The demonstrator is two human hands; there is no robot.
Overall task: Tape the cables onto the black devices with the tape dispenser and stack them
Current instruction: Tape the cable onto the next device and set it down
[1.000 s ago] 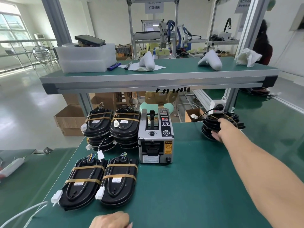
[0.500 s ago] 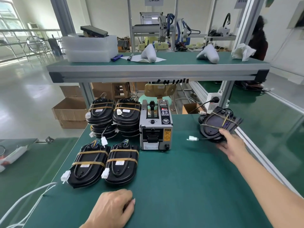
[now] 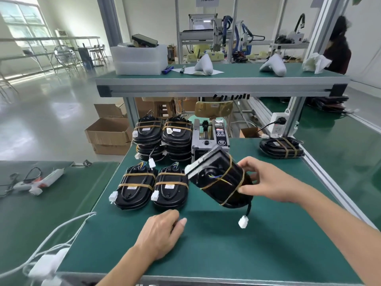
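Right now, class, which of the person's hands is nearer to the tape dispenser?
Right. The right hand grips a black device lifted just in front of the tape dispenser. The left hand rests on the table, nearer the camera.

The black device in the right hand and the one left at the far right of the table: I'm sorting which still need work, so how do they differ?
The held device is off the mat, tilted, gripped by the right hand; the far-right device lies flat on the table, untouched. The held one's white connector dangles free; the other's cable stays close to its body. Both are black, wrapped with tan bands.
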